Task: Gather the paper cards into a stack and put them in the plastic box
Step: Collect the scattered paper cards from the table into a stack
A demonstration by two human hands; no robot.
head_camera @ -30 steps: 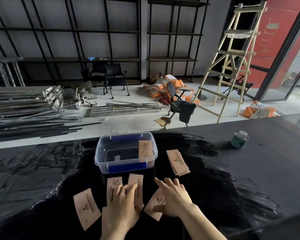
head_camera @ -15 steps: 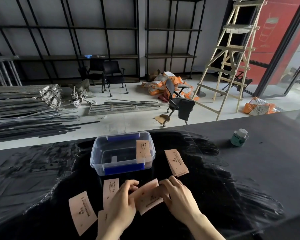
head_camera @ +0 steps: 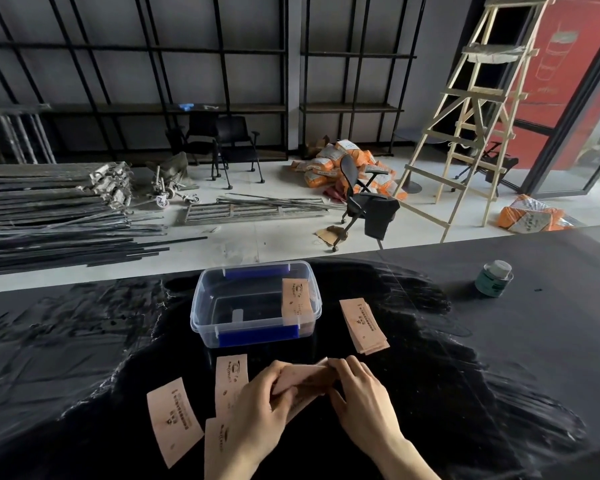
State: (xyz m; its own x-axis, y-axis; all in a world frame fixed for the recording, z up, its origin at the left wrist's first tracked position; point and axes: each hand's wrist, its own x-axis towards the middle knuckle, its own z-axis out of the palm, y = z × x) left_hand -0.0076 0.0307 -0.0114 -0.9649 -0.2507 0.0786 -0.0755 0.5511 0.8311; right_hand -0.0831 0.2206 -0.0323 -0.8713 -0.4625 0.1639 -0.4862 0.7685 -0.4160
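Observation:
My left hand (head_camera: 257, 407) and my right hand (head_camera: 364, 400) together pinch a small bunch of tan paper cards (head_camera: 303, 377), lifted off the black table near its front edge. A clear plastic box (head_camera: 255, 303) with blue clips stands just behind them, with one card (head_camera: 294, 299) leaning inside its right wall. Loose cards lie flat on the table: one (head_camera: 174, 420) at the left, one (head_camera: 231, 379) beside my left hand, and one (head_camera: 217, 445) partly under my left wrist. A small stack of cards (head_camera: 362, 325) lies to the right of the box.
A small green jar with a pale lid (head_camera: 494, 278) stands at the table's far right. The black table top (head_camera: 482, 358) is streaked and glossy. Beyond its far edge are a floor with metal bars, an office chair and a wooden ladder.
Both hands were flat on separate cards a second ago. They have since brought those cards together and raised them off the table between the two hands.

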